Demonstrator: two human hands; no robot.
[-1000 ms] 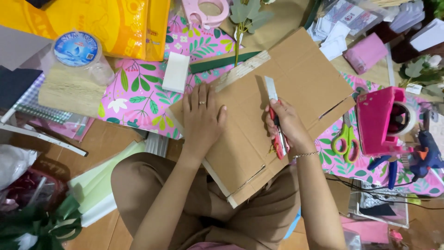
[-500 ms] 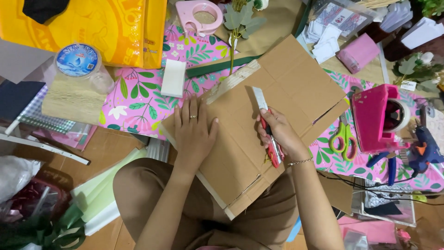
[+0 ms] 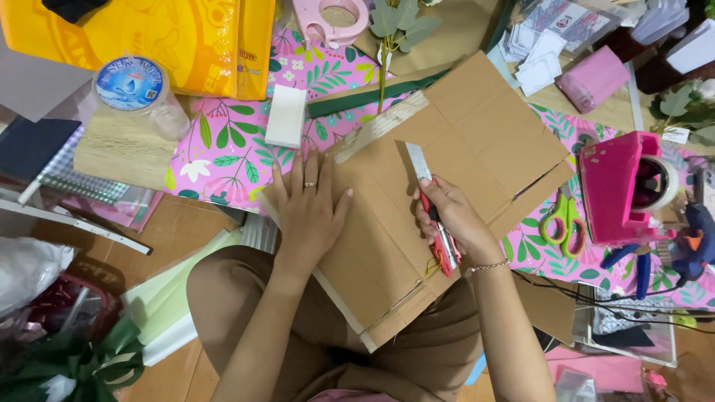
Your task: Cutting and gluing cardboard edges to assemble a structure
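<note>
Flat cardboard sheet [image 3: 462, 171] lying slanted over the lap and over the pink flowered paper [image 3: 223, 149]. Left hand [image 3: 309, 205] with fingers spread, palm pressed flat on the left part of the cardboard, a ring on one finger. Right hand [image 3: 450, 219] closed around a red utility knife [image 3: 436, 223], the blade pointing up and away from the body, its tip resting on the cardboard near the middle. A thin bracelet on the right wrist.

Just above the left hand, a white block [image 3: 286, 115] on the flowered paper. Further left, a roll of clear tape [image 3: 130, 85] with a blue label, and a yellow bag [image 3: 171, 37] at the top edge. To the right of the cardboard, green-handled scissors [image 3: 562, 223] on the paper, just beside a pink tape dispenser [image 3: 622, 186]. Blue glue gun [image 3: 696, 238] at the far right, partly cut by the frame
</note>
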